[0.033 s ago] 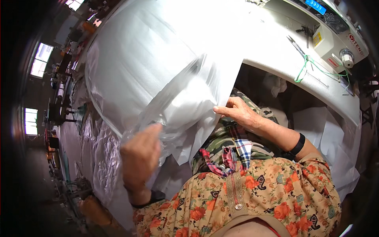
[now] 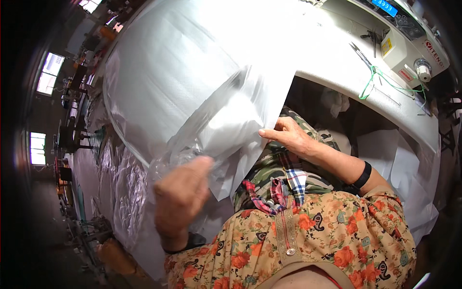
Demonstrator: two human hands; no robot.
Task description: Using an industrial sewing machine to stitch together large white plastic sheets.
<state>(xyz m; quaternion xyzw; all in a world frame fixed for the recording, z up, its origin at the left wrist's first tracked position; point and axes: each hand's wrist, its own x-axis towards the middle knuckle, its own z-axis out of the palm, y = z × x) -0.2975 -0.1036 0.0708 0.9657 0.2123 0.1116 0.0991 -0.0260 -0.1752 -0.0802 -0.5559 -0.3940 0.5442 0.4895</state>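
A large white woven-textured plastic sheet (image 2: 168, 82) spreads over the table, with a thin translucent plastic film (image 2: 231, 103) folded and crumpled along its near side. My right hand (image 2: 291, 137) pinches the near right edge of this white plastic, thumb on top and the other fingers partly hidden behind. At the near left my left hand (image 2: 183, 195) is beside the crumpled end of the film. Motion smears its fingers, so whether they grip the film does not show.
At the right stands a white sewing machine (image 2: 409, 60). Small scissors (image 2: 361, 54) and a green thread (image 2: 368, 86) lie on its table. White sheets (image 2: 394, 159) hang below at the right. Shiny crumpled plastic (image 2: 122, 188) lies at the left.
My left hand has shifted a little right and toward my body, alongside the film. My right hand stays almost where it was, on the white edge.
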